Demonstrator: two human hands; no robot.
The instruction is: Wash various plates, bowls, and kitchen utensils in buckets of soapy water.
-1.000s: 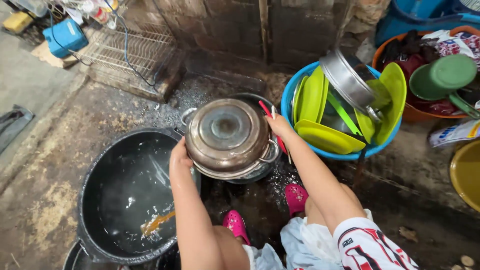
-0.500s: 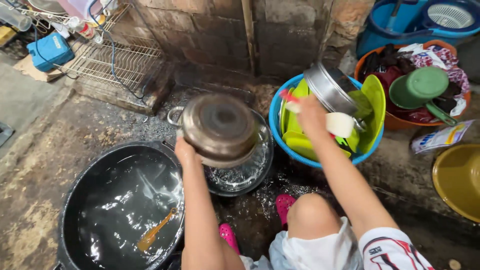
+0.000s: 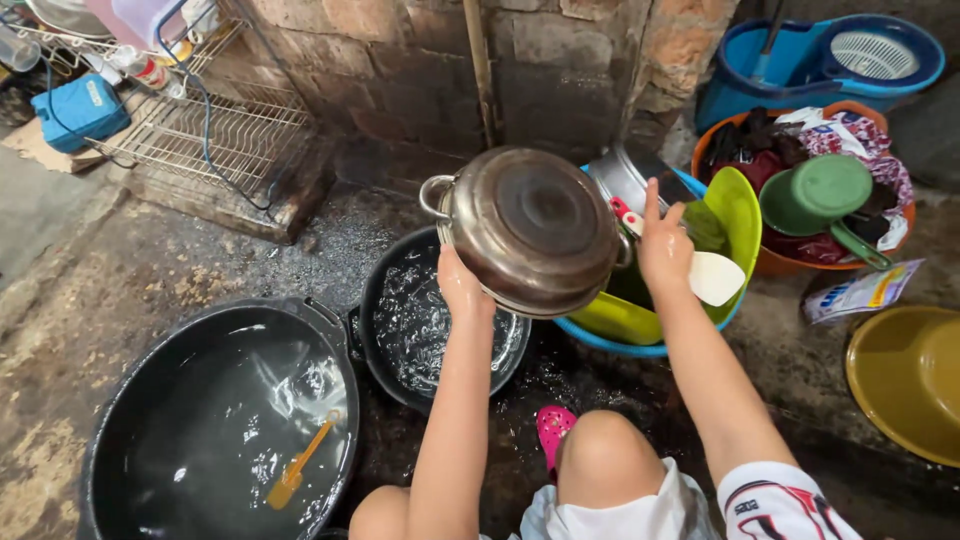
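We held the metal pot (image 3: 530,228) bottom-up and tilted, above the near edge of the blue basin (image 3: 610,343) and the far side of the small black basin (image 3: 440,320). Our left hand (image 3: 463,287) was closed on the pot's lower rim, the thumb and fingers curled around it. Our right hand (image 3: 663,245) was beside the pot's right edge, one finger pointing up and the others loosely wrapped around utensils, among them a white spatula (image 3: 716,278) and a red-handled tool (image 3: 627,215). In the blue basin stood yellow-green plates (image 3: 738,215) and a steel lid (image 3: 625,180). The large black basin (image 3: 220,420) at our left held water and an orange spatula (image 3: 297,468). Behind the blue one, an orange basin (image 3: 790,262) carried cloths and a green ladle (image 3: 820,195). A wire rack (image 3: 215,135) lay by the brick wall (image 3: 560,70), and a yellow basin (image 3: 905,380) sat at the right on the wet floor (image 3: 150,270).
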